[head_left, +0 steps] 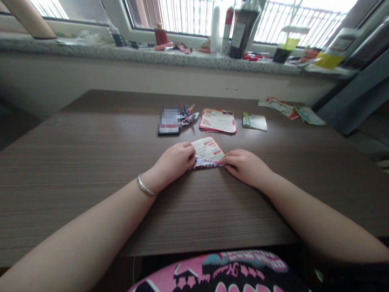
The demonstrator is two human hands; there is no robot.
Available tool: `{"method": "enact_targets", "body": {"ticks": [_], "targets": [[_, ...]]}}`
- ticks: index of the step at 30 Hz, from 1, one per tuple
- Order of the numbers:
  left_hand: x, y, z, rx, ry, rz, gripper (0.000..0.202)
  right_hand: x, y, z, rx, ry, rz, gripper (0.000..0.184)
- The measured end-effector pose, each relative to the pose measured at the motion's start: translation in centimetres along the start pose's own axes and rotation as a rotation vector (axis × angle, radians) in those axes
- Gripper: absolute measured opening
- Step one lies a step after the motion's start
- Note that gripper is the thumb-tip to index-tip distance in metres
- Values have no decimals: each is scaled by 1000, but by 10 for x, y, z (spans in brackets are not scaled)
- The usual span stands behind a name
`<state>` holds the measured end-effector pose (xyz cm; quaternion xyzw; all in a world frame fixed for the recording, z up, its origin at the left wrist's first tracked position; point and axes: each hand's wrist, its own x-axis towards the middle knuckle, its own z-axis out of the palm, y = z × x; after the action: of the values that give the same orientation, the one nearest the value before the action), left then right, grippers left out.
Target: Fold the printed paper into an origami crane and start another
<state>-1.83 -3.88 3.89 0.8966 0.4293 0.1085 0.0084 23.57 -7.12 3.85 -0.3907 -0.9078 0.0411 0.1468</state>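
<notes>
A printed paper sheet [209,147] with red headings lies on the brown table in front of me. Its near edge is folded up, showing a colourful strip [208,163] of the other side. At the left end of that fold, my left hand [179,157], with a silver bangle on the wrist, has its fingers curled onto the paper. My right hand [241,164] pinches the right end of the fold between thumb and fingers. The fingertips cover both ends of the strip.
Behind the sheet are a phone [169,121] with a blurred screen, a folded paper shape [190,115], a stack of printed sheets [218,121] and a smaller paper stack [254,121]. Paper strips [282,108] lie at the far right. Bottles [243,32] line the stone windowsill [188,59].
</notes>
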Motion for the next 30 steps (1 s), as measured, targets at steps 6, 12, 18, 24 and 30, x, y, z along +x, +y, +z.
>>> {"method": "enact_targets", "body": {"ticks": [6, 12, 18, 24, 30], "targets": [[0, 0, 2, 22, 39, -18, 16, 1, -1, 0, -21, -4, -2, 23], [2, 4, 6, 74, 69, -11, 15, 0, 0, 1, -27, -3, 15, 24], [6, 7, 9, 112, 57, -22, 18, -2, 3, 3, -1, 6, 20, 28], [9, 10, 10, 101, 58, -32, 17, -4, 8, 8, -8, 5, 18, 28], [9, 10, 11, 52, 60, -53, 18, -5, 3, 8, -79, 1, 11, 30]]}}
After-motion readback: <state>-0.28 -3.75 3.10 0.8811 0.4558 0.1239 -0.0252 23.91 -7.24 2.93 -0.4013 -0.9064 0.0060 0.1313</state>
